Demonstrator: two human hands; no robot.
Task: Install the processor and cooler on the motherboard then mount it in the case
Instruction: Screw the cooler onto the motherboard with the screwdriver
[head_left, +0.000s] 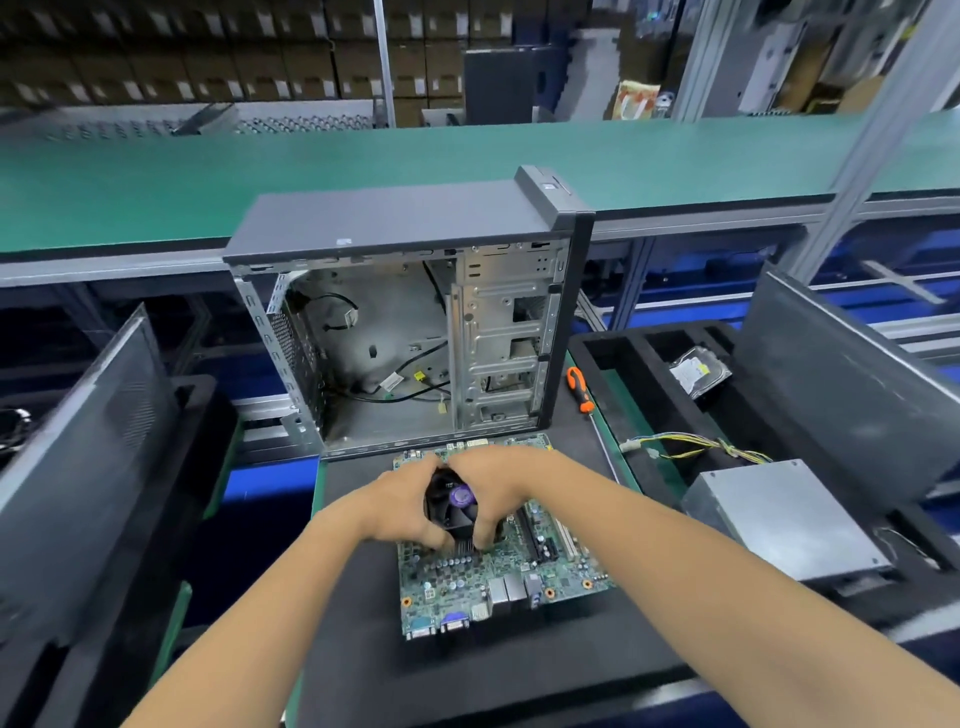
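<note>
Fingers of left hand (402, 501) and right hand (491, 488) curled around black finned cooler with purple-labelled fan (453, 506), frame centre, atop green motherboard (467, 577). Probably rigid, moderately heavy; fins sharp, board fragile: best gripped by frame sides.

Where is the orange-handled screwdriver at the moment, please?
In the head view, the screwdriver lies right of the open case, on the black mat's right edge beside the foam tray.

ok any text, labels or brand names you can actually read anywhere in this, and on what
None can be read.
Purple sticker on the cooler: blurred.
White label on the hard drive: too small.
Small sticker on the case: too small.
Motherboard markings: too small.
</note>
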